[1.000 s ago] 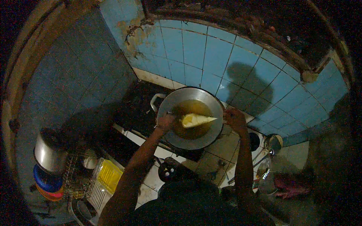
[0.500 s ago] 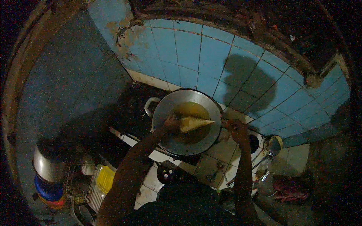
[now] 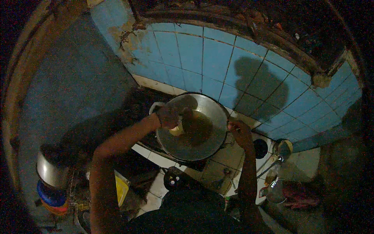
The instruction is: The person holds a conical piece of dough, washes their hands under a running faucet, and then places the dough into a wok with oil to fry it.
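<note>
A large round metal wok (image 3: 165,146) with brownish liquid (image 3: 196,128) in it stands in front of the blue tiled wall. My left hand (image 3: 167,117) reaches over its left side, fingers curled down. Under those fingers a pale yellowish thing (image 3: 177,129) shows against the inner wall; its kind is too blurred to make out. The wok's left loop handle (image 3: 156,106) sticks out beyond my left wrist. At the right rim my right hand (image 3: 239,132) is closed where the other handle sits, and its fingers cover that handle.
Dark and white tiles (image 3: 156,160) surround the wok. A ladle (image 3: 278,159), a round strainer (image 3: 276,191) and a dark red cloth (image 3: 302,195) lie to the right. On the left are a silver pot (image 3: 48,171), a blue bowl (image 3: 52,195) and a yellow container (image 3: 121,189).
My left hand has moved left and up from the wok's middle to its left side. The broad yellow pointed shape there is gone from the middle. My right hand stays at the rim.
</note>
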`<state>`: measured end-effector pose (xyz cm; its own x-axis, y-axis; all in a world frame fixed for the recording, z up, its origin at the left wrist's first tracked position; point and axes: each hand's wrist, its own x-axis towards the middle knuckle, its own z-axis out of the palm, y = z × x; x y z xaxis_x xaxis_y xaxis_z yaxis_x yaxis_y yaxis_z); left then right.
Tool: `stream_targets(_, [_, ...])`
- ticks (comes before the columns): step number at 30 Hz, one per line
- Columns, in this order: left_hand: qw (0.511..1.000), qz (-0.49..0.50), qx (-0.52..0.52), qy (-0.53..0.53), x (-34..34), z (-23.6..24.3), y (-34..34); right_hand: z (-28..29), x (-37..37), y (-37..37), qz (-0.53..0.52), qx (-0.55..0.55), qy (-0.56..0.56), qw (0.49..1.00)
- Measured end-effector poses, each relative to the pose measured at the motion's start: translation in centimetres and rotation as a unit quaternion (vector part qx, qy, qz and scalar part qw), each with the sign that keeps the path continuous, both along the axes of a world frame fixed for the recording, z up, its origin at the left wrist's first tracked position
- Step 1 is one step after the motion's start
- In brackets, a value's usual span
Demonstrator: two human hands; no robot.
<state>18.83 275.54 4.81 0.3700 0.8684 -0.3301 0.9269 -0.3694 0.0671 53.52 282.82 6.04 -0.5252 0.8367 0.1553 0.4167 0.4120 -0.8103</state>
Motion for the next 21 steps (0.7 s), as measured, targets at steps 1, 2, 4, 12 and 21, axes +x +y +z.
stream_targets(1, [1.0, -0.009, -0.015, -0.003, 0.1, 1.3, 0.0, 0.2, 0.0, -0.3, -0.003, 0.002, -0.009, 1.0])
stream_targets(2, [1.0, -0.01, -0.005, -0.017, 0.0, 2.2, 0.0, 0.5, -0.2, -0.5, -0.003, 0.004, -0.019, 1.0])
stream_targets(4, [0.988, -0.019, 0.119, -0.101, 0.3, 1.6, -0.5, 0.6, -0.4, -0.9, -0.001, 0.01, -0.003, 1.0])
stream_targets(12, [0.978, -0.01, 0.135, -0.156, 6.5, -2.7, 4.0, 0.5, 0.6, -1.3, -0.014, 0.05, -0.082, 0.995])
stream_targets(21, [0.984, 0.024, 0.082, -0.154, 14.0, -6.8, 9.4, -0.3, 4.6, -2.1, -0.076, -0.011, -0.012, 0.997])
